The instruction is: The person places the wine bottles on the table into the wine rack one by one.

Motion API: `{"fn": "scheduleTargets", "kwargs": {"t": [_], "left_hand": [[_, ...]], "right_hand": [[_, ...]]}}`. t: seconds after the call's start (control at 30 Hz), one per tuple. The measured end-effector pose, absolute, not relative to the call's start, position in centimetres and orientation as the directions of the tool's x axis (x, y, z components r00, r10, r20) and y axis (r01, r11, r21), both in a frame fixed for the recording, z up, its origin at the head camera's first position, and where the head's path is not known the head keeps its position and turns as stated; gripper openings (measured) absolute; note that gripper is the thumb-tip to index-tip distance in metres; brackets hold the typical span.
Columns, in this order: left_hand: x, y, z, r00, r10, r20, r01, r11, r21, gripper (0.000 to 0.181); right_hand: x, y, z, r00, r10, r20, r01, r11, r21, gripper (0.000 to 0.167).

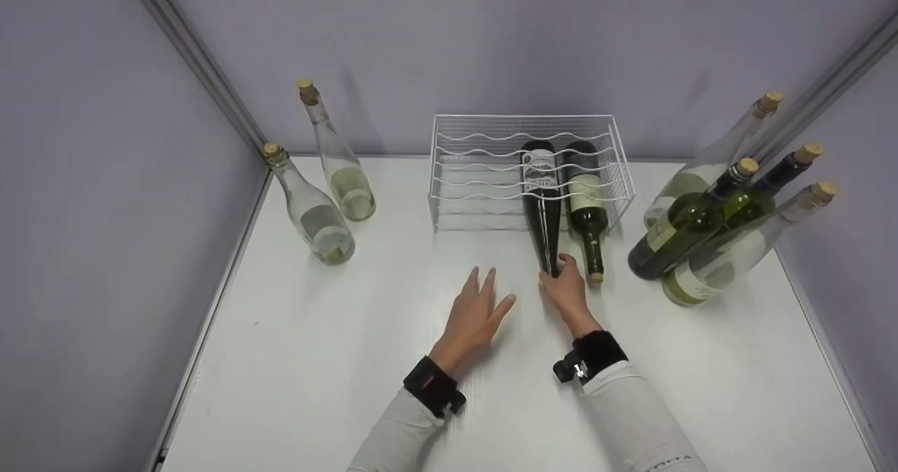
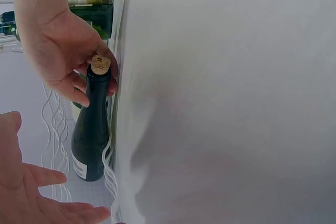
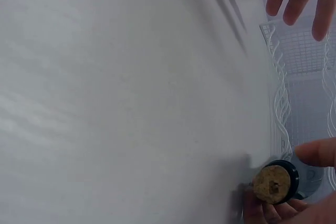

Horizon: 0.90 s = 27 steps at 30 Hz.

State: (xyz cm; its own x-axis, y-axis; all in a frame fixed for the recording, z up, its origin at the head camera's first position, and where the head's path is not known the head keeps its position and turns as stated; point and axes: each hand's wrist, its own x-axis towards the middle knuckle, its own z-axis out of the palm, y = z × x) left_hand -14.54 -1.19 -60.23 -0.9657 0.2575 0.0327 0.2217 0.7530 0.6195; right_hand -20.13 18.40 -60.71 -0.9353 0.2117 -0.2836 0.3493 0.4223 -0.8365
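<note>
A dark green wine bottle [image 1: 544, 223] lies in the white wire rack [image 1: 523, 116], its neck toward me. Curled about that neck are the thumb and fingers of my right hand [image 1: 565, 291], just behind the cork [image 3: 272, 184]. Part of the neck is hidden by this hand in the head view. My left hand [image 1: 473, 318] holds nothing; its fingers are spread above the table, left of the bottle and in front of the rack. A second dark bottle [image 1: 588, 217] with a pale label lies parallel in the rack, right of the first.
Two clear corked bottles [image 1: 319, 226] stand at the left on the white table [image 1: 302, 360]. On the right several corked bottles are clustered, among them a green one [image 1: 680, 226] and a clear one [image 1: 736, 254]. Purple-grey panels [image 1: 519, 44] enclose the back and sides.
</note>
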Motion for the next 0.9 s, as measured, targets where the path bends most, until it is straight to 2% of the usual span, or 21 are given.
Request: {"fn": "scheduleTargets", "kwargs": {"t": [0.43,0.7,0.9], "left_hand": [[-14.5,-1.6,-60.4,-0.963,0.269,0.032,0.229,0.746,0.626,0.076],[-14.4,-2.0,-59.9,-0.952,0.303,0.044,0.267,0.749,0.606,0.076],[-14.6,-2.0,-59.6,-0.941,0.338,0.027,0.287,0.751,0.595,0.074]], "right_hand": [[-19.2,19.5,-59.8,-0.947,0.133,-0.293,0.322,0.397,-0.859,0.068],[-18.2,20.9,-58.3,-0.969,0.074,-0.237,0.242,0.500,-0.831,0.074],[-17.4,22.7,-57.1,-0.979,0.048,-0.197,0.193,0.517,-0.834,0.077]]}}
